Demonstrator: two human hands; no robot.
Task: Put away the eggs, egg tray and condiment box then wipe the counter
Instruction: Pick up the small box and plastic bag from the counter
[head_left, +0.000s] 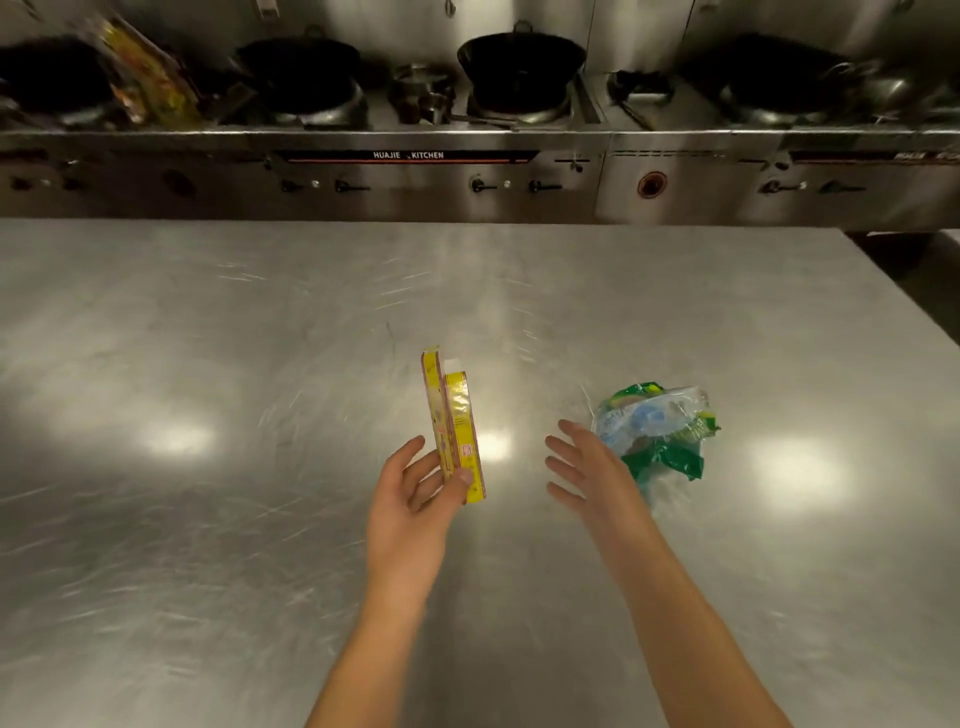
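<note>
A thin yellow condiment box (453, 422) with its top flap up stands nearly upright above the steel counter (208, 364), pinched at its lower end by my left hand (415, 493). My right hand (587, 462) hovers a little to the right of the box, fingers spread and holding nothing. Just beyond the right hand lies a crumpled green and clear plastic bag (657, 428) on the counter. No eggs or egg tray show in this view.
Behind the counter runs a steel stove range (467, 176) with several black woks (519, 57) on burners. A blurred yellow package (145, 73) sits at the far left of the range. The counter's right edge (904, 291) drops to a dark floor.
</note>
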